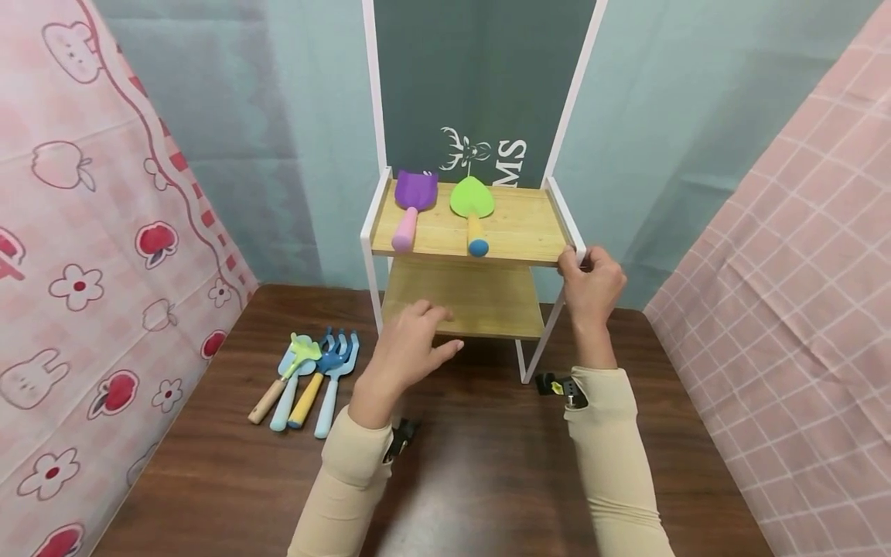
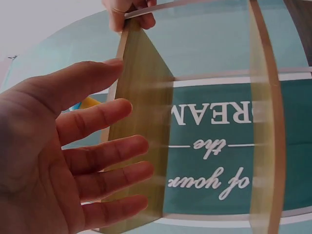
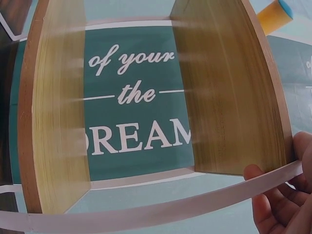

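A two-tier wooden shelf (image 1: 518, 224) with a white frame stands in the middle of the head view. My right hand (image 1: 593, 285) grips its front right corner post, thumb and fingers around the white bar (image 3: 229, 192). My left hand (image 1: 414, 344) is in front of the lower shelf board (image 1: 480, 298), holding nothing; the left wrist view shows its fingers (image 2: 109, 151) spread and straight. On the top board lie a purple toy shovel (image 1: 416, 191) with a pink handle and a green toy trowel (image 1: 472, 199) with a yellow handle and blue end, handles toward me.
Several toy garden tools lie together on the dark wooden table (image 1: 487, 480) at the left, among them a yellow-handled blue rake (image 1: 306, 398) and a light blue fork (image 1: 327, 406). A dark green board (image 1: 480, 77) with white lettering rises behind. Patterned cloths (image 1: 104, 232) hang at both sides.
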### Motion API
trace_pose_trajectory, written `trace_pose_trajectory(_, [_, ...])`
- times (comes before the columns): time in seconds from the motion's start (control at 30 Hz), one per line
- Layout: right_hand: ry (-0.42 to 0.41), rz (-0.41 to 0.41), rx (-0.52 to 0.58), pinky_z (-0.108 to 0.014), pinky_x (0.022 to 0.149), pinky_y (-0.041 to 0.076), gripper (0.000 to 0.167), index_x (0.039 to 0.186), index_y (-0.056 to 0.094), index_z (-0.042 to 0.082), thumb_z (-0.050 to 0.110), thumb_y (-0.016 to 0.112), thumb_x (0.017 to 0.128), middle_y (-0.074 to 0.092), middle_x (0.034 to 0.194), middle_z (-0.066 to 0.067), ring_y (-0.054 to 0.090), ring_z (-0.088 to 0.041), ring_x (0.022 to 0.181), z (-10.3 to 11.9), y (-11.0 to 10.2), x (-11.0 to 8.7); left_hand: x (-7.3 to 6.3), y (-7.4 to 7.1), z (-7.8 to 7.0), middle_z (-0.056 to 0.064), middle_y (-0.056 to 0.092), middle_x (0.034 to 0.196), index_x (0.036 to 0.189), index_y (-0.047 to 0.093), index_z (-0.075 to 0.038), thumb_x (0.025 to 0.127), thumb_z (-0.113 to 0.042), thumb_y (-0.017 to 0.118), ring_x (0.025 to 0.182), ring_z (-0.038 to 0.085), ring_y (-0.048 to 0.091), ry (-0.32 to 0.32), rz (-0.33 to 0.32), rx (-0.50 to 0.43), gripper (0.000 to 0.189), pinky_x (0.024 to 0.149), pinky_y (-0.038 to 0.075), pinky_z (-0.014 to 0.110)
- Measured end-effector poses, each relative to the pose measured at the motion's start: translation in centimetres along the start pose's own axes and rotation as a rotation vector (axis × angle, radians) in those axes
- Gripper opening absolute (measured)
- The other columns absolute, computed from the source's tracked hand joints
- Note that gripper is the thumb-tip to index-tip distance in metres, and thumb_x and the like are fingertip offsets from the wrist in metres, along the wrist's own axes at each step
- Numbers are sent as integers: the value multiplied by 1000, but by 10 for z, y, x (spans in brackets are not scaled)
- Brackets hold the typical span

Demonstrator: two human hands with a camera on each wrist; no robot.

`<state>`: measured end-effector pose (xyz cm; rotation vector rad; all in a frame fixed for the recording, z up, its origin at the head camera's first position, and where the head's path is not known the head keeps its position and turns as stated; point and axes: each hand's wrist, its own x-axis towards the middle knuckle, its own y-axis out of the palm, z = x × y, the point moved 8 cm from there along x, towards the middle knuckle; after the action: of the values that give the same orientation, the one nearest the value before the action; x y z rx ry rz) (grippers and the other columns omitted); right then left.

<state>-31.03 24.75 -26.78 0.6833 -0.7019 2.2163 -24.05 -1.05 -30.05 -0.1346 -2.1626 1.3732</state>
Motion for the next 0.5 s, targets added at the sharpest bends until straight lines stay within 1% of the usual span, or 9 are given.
trace_pose_trajectory(0.13, [-6, 6, -16, -21, 48, 31, 26, 64, 61, 1, 22, 61, 80, 64, 64, -11, 49, -15, 54, -1, 0, -2, -11, 9, 9, 8, 61, 103, 107, 67, -9, 81, -34, 72, 93, 24, 58, -56, 39, -25, 37, 79, 48, 40])
trace_pose_trajectory(0.23, [-5, 5, -21, -21, 47, 31, 26, 65, 61, 1, 22, 61, 80, 64, 64, -11, 50, -16, 54, -2, 0, -2, -18, 17, 15, 7, 60, 104, 107, 67, -11, 81, -34, 72, 92, 24, 58, -78, 56, -33, 36, 76, 49, 40])
trace_pose_trajectory(0.4, [-2, 2, -24, -20, 47, 31, 25, 66, 61, 2, 23, 62, 80, 64, 65, -10, 50, -17, 55, -1, 1, -2, -29, 30, 23, 7, 59, 105, 107, 67, -11, 81, -34, 72, 89, 25, 59, -113, 64, -63, 34, 72, 50, 40])
trace_pose_trajectory(0.5, [-13, 0, -25, -20, 47, 31, 24, 66, 62, 2, 22, 62, 80, 64, 64, -10, 50, -17, 54, 0, 1, -2, -34, 36, 28, 8, 59, 104, 105, 67, -10, 81, -33, 73, 89, 26, 58, -135, 58, -74, 34, 74, 49, 41])
